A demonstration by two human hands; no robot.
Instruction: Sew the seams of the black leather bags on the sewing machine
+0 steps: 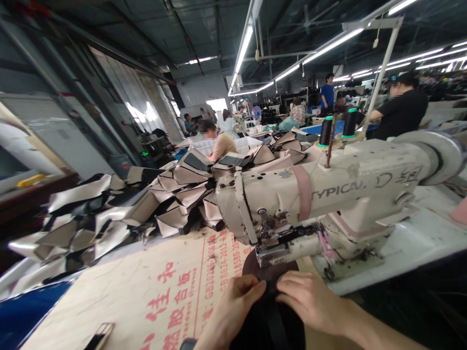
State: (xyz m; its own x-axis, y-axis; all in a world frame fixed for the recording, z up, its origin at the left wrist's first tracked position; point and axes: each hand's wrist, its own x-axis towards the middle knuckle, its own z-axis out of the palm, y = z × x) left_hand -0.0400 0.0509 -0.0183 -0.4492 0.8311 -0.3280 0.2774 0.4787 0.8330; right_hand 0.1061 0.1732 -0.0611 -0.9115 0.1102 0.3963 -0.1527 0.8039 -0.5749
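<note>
My left hand [239, 301] pinches the near-side edge of a dark fabric piece [270, 318] between thumb and fingers. Across from it, my right hand [308, 296] grips the same piece, its fingers curled over the edge. A black strap or band runs down the middle of the dark fabric, and its lower end leaves the view. The brown part [251, 262] of the piece lies under the head of a beige sewing machine [262, 194], close to the needle area. What exactly the fingertips press together is partly hidden.
A plywood board [127, 287] with red print lies left of the machine, a buckle strap [100, 335] on its near edge. Beyond it is a heap of beige and black sewn pieces [175, 194]. Two black thread spools [326, 131] stand behind the machine. Other people work farther back.
</note>
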